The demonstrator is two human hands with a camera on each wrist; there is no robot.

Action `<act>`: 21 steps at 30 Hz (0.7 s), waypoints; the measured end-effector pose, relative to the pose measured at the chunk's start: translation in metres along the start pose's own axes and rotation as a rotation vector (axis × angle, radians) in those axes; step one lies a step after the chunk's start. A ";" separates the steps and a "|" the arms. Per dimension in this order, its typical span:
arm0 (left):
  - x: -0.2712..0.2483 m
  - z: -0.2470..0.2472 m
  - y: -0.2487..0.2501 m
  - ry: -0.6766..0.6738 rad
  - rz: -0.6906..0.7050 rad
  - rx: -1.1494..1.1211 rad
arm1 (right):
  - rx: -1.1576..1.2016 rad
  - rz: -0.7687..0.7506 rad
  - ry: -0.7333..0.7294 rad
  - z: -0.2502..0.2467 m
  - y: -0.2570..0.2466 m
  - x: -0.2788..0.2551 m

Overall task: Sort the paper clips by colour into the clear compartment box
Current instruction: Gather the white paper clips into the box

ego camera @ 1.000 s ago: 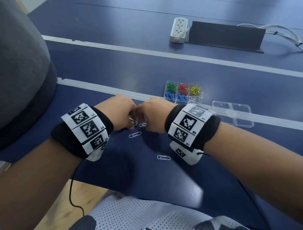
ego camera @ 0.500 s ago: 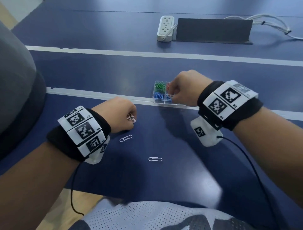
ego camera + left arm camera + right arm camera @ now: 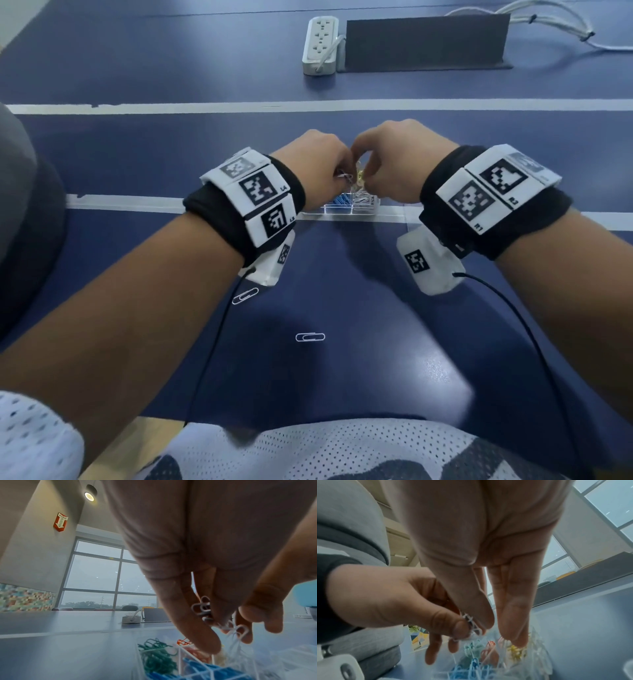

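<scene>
The clear compartment box lies on the white stripe, mostly hidden under both hands; green clips, red clips, blue clips and yellow clips fill separate cells. Above the box, my left hand grips a small bunch of white paper clips between thumb and fingers. My right hand meets it from the right, its thumb and forefinger pinching a white clip at that bunch. Two loose white clips lie on the blue table nearer me.
A white power strip and a dark upright panel stand at the far edge, with white cables behind. A grey padded chair back is at my left. Wrist-camera cords hang under both forearms.
My left hand has carried the white clips forward from the near table to above the box. My right hand, which was over the box, now meets the left hand there.
</scene>
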State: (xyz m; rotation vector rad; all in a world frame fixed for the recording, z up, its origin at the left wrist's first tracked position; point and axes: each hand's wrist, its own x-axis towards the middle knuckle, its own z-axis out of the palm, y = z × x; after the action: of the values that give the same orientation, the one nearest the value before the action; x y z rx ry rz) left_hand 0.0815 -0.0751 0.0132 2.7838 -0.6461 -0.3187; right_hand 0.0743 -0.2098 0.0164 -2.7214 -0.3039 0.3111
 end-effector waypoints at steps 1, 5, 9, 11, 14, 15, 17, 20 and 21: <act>0.003 0.001 0.002 0.000 0.008 0.004 | 0.014 0.007 0.000 -0.001 0.001 -0.002; 0.007 0.005 0.008 -0.001 0.022 0.003 | 0.090 0.021 -0.007 -0.005 0.006 -0.008; 0.010 0.008 0.012 -0.005 0.043 -0.019 | 0.153 0.065 0.005 -0.008 0.017 -0.006; 0.012 0.010 0.013 -0.002 0.055 -0.014 | 0.159 0.093 0.012 -0.009 0.021 -0.006; 0.015 0.012 0.014 0.003 0.058 -0.025 | 0.134 0.094 0.001 -0.007 0.026 -0.010; 0.016 0.013 0.013 0.012 0.054 -0.040 | 0.126 0.089 -0.002 -0.006 0.026 -0.011; 0.016 0.013 0.012 0.029 0.043 -0.083 | 0.117 0.089 -0.007 -0.002 0.027 -0.013; 0.013 0.014 0.009 0.043 0.034 -0.124 | 0.092 0.093 -0.004 0.003 0.028 -0.012; 0.011 0.014 0.006 0.049 0.029 -0.139 | 0.082 0.093 0.000 0.005 0.028 -0.012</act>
State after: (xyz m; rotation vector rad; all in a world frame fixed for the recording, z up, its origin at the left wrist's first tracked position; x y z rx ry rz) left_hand 0.0848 -0.0884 0.0005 2.6397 -0.6268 -0.2775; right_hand 0.0667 -0.2367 0.0032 -2.6595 -0.1619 0.3421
